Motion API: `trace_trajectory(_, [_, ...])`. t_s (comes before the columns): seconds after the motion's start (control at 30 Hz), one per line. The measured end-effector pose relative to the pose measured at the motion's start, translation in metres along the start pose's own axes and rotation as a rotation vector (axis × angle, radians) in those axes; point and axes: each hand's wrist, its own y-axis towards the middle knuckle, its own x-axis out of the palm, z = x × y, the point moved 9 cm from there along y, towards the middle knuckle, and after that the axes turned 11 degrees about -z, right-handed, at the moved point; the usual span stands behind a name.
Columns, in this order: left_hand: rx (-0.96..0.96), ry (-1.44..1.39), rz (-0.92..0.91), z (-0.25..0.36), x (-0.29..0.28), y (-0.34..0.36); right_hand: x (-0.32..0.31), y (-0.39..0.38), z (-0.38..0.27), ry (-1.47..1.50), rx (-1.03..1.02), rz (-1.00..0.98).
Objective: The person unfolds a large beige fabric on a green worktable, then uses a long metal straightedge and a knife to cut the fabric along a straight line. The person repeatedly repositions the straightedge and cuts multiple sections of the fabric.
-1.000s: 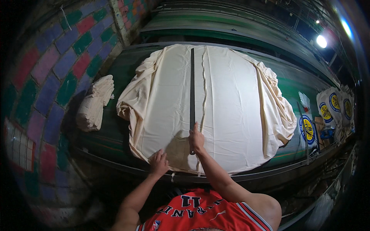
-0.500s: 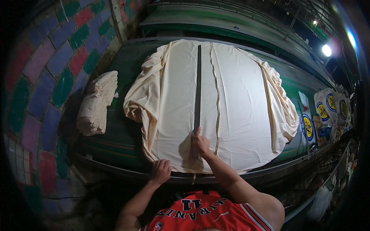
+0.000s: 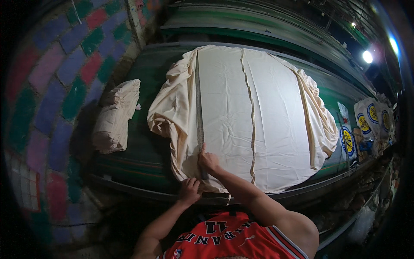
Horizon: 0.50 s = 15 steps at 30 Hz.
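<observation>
A broad sheet of cream fabric (image 3: 278, 129) lies on a green table, flat in the middle and bunched in folds at both sides. A long, thin straightedge (image 3: 199, 93) runs across its left part, from the far edge towards me. My right hand (image 3: 208, 162) is closed on its near part, with the index finger stretched along the top. At the near edge of the fabric, my left hand (image 3: 189, 190) has its bent fingers together on the cloth, close to the straightedge's near end. A narrow raised strip of cloth (image 3: 251, 116) runs down the fabric to the right.
A folded cream bundle (image 3: 116, 116) lies at the table's left, beside a painted brick wall (image 3: 51, 103). Along the right end hang white bags (image 3: 365, 118) with round blue-and-yellow emblems. More long green tables (image 3: 224, 21) stand behind. A metal rail (image 3: 142, 188) borders the near side.
My right hand has slid the straightedge left across the fabric, away from the raised strip to beside the left folds. My left hand stays at the near edge. The whole view has shifted slightly.
</observation>
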Motion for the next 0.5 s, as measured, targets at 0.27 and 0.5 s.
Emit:
trace_trajectory(0.27, [0.046, 0.029, 0.035, 0.006, 0.006, -0.004, 0.007, 0.026, -0.027, 0.151, -0.027, 0.024])
trace_trajectory(0.5, [0.027, 0.005, -0.148, -0.010, 0.024, -0.002, -0.027, -0.006, 0.003, 0.500, 0.112, 0.137])
